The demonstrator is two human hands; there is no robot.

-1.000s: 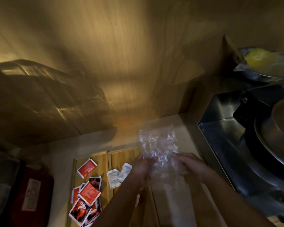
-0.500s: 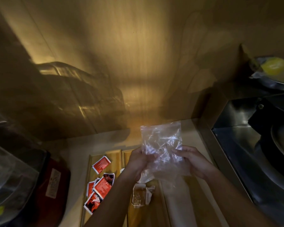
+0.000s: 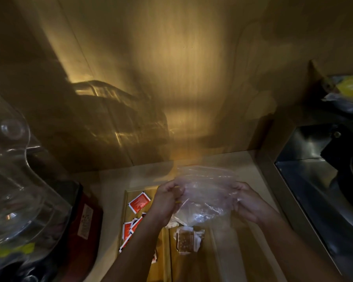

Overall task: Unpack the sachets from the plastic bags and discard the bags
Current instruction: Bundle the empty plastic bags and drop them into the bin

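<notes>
A clear plastic bag (image 3: 207, 190) is stretched sideways between both hands above a wooden divided tray (image 3: 125, 202). My left hand (image 3: 168, 198) grips the bag's left edge, and my right hand (image 3: 246, 200) grips its right edge. Red and white sachets (image 3: 139, 202) lie in the tray's left compartment, partly hidden by my left forearm. A brown and white sachet (image 3: 186, 240) lies in the middle compartment just under the bag. The bag is blurred, so I cannot tell whether anything is inside.
A clear glass or plastic container (image 3: 14, 180) rises at the left above a dark red appliance (image 3: 86, 220). A steel stove surround (image 3: 314, 180) with a dark pan fills the right. A bowl holding something yellow (image 3: 351, 88) sits behind it. A wooden wall stands behind.
The bag stood upright between my hands; now it is pulled wide and low between them. A brown and white sachet has appeared in the middle compartment. The camera has swung left.
</notes>
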